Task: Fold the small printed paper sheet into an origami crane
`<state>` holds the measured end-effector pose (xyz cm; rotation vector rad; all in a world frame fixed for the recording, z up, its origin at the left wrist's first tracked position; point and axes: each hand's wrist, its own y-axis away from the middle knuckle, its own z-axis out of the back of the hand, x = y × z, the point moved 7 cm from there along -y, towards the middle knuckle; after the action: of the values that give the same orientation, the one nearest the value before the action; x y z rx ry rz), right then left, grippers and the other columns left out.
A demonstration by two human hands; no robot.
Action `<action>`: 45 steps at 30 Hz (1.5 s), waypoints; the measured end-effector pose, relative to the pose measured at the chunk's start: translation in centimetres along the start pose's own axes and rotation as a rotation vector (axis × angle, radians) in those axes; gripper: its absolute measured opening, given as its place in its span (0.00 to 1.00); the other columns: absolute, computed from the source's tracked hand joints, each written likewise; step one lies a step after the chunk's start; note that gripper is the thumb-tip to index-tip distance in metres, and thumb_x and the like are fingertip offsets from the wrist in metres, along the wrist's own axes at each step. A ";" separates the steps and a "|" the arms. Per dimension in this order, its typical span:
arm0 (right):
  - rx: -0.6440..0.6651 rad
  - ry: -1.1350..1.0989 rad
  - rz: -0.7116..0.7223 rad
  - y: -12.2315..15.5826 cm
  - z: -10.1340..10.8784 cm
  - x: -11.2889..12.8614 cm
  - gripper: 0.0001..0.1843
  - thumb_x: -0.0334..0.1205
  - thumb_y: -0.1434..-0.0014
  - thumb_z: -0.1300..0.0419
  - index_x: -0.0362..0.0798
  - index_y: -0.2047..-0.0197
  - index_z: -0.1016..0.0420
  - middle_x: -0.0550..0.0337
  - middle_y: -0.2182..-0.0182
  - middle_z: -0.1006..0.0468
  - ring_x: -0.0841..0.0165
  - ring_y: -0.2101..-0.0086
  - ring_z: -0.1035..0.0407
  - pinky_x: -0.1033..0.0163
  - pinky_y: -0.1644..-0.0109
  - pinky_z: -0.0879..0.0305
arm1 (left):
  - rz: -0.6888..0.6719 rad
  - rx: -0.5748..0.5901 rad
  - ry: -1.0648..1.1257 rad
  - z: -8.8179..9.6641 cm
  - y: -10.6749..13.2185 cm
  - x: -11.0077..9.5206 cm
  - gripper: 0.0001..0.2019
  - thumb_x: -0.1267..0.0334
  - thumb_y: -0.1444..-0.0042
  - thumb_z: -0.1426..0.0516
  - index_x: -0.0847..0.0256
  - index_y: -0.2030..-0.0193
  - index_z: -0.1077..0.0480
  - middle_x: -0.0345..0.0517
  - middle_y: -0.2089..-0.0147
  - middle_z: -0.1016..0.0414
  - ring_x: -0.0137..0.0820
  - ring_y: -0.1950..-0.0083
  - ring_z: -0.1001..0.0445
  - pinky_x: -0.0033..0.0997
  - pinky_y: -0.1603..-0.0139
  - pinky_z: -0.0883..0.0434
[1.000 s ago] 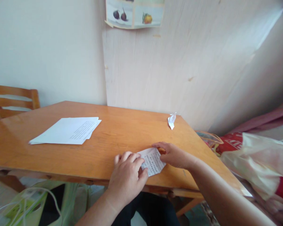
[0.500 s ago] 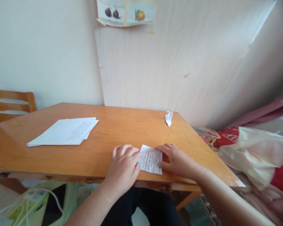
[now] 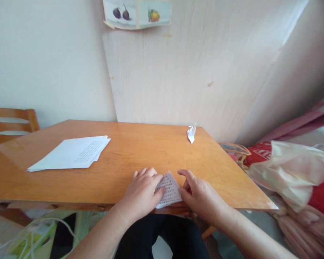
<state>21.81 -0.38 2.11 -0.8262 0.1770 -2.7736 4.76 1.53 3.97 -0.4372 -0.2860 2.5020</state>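
Folded paper [image 3: 169, 190] sits right at the near edge of the bench [image 3: 140, 151], printed side up, rows of small text showing. It's folded into a pointy shape w/ the tip aimed away from the person, toward the wall. The long axis runs roughly near-to-far, leaning a bit to the left at the bottom. The lower corner looks like it reaches the bench lip, maybe hangs slightly over, can't tell for sure.

Left hand [image 3: 143, 192] lies palm down w/ the grip spread flat, fingertips pressing on the left side of the paper, not wrapped around it. Right hand [image 3: 199, 194] is at the right edge, index stretched forward, thumb touching the paper's right corner. Can't tell if that grip pinches the edge or just rests on it.

Further out: a stack of white sheets [image 3: 70, 153] lies flat on the left part of the bench, well apart from the hands. A small crumpled-looking folded piece [image 3: 191, 133] sits at the far right corner. Nothing lies btw those and the hands, just bare wood.

Off the bench: a wooden chair [image 3: 10, 120] at the left, a pale wood panel [image 3: 191, 72] leaning on the wall behind, a fruit poster [image 3: 137, 12] up top, and plastic bags [image 3: 288, 172] piled at the right.
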 end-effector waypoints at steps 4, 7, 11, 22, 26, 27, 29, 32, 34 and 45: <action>-0.033 0.047 0.036 -0.5 0.1 0.5 0.25 0.39 0.38 0.45 0.46 0.39 0.37 0.55 0.65 0.20 0.63 0.69 0.25 0.60 0.65 0.34 | -0.031 0.003 0.069 -0.3 0.3 0.4 0.19 0.63 0.40 0.41 0.50 0.42 0.31 0.45 0.48 0.24 0.41 0.45 0.28 0.42 0.46 0.36; -0.073 0.069 0.120 -1.4 0.4 1.4 0.31 0.41 0.39 0.43 0.48 0.33 0.40 0.49 0.54 0.21 0.62 0.63 0.24 0.58 0.59 0.32 | -0.030 -0.016 0.110 -0.3 0.3 0.6 0.22 0.64 0.40 0.41 0.52 0.39 0.34 0.46 0.44 0.24 0.41 0.42 0.28 0.44 0.42 0.38; -0.045 0.006 0.143 -3.0 0.2 2.1 0.32 0.39 0.39 0.43 0.48 0.32 0.40 0.48 0.51 0.21 0.60 0.59 0.24 0.57 0.56 0.30 | -0.024 -0.007 0.135 -0.5 0.5 0.9 0.24 0.63 0.39 0.41 0.52 0.36 0.38 0.46 0.42 0.23 0.40 0.40 0.28 0.51 0.34 0.45; -0.191 -0.165 0.002 -4.1 -0.5 -0.3 0.12 0.25 0.43 0.47 0.48 0.63 0.25 0.55 0.65 0.21 0.63 0.62 0.27 0.60 0.57 0.33 | -0.046 0.028 0.141 0.8 -0.1 1.8 0.17 0.69 0.41 0.43 0.47 0.46 0.29 0.39 0.48 0.21 0.37 0.45 0.26 0.60 0.28 0.56; -0.167 -0.112 -0.001 -3.5 -0.2 -0.3 0.10 0.27 0.41 0.45 0.47 0.64 0.24 0.56 0.66 0.24 0.65 0.65 0.29 0.61 0.59 0.33 | -0.039 0.055 0.149 -0.2 -0.3 2.8 0.17 0.70 0.42 0.43 0.48 0.48 0.28 0.40 0.48 0.22 0.37 0.44 0.28 0.60 0.30 0.53; -0.151 -0.077 0.023 -3.3 0.0 -0.2 0.10 0.28 0.40 0.45 0.48 0.62 0.23 0.55 0.64 0.24 0.65 0.64 0.29 0.61 0.58 0.33 | -0.039 0.062 0.155 -0.4 -0.3 3.1 0.17 0.70 0.42 0.43 0.48 0.48 0.28 0.39 0.48 0.22 0.37 0.44 0.28 0.60 0.30 0.53; -0.132 0.024 0.109 -2.9 0.4 0.1 0.11 0.30 0.39 0.44 0.49 0.60 0.20 0.52 0.57 0.24 0.63 0.59 0.29 0.58 0.54 0.33 | -0.038 0.068 0.167 -0.7 -0.3 3.4 0.17 0.70 0.42 0.44 0.47 0.49 0.28 0.38 0.47 0.23 0.37 0.43 0.28 0.59 0.30 0.53; -0.085 0.148 0.283 -2.3 0.8 0.7 0.14 0.30 0.38 0.43 0.53 0.57 0.18 0.53 0.51 0.23 0.59 0.52 0.31 0.54 0.48 0.34 | -0.034 0.058 0.192 -0.9 -0.1 3.7 0.15 0.68 0.39 0.46 0.46 0.50 0.27 0.36 0.47 0.23 0.36 0.42 0.29 0.59 0.30 0.54; -0.034 0.174 0.362 -2.0 0.8 0.9 0.16 0.30 0.38 0.43 0.55 0.55 0.18 0.56 0.52 0.21 0.59 0.51 0.31 0.53 0.46 0.35 | -0.038 0.053 0.206 -0.8 0.0 3.7 0.14 0.67 0.37 0.47 0.46 0.50 0.27 0.36 0.47 0.23 0.36 0.42 0.29 0.58 0.29 0.54; 0.066 0.141 0.481 -1.1 1.9 1.1 0.19 0.33 0.39 0.40 0.54 0.46 0.21 0.58 0.48 0.20 0.63 0.48 0.30 0.53 0.40 0.38 | -0.045 0.080 0.235 -0.1 0.5 3.0 0.09 0.57 0.42 0.40 0.47 0.54 0.26 0.37 0.41 0.24 0.43 0.33 0.38 0.61 0.29 0.58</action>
<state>21.79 0.30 4.45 -0.4905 0.2677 -2.3655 2.18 2.85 3.01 -0.6766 -0.1022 2.3798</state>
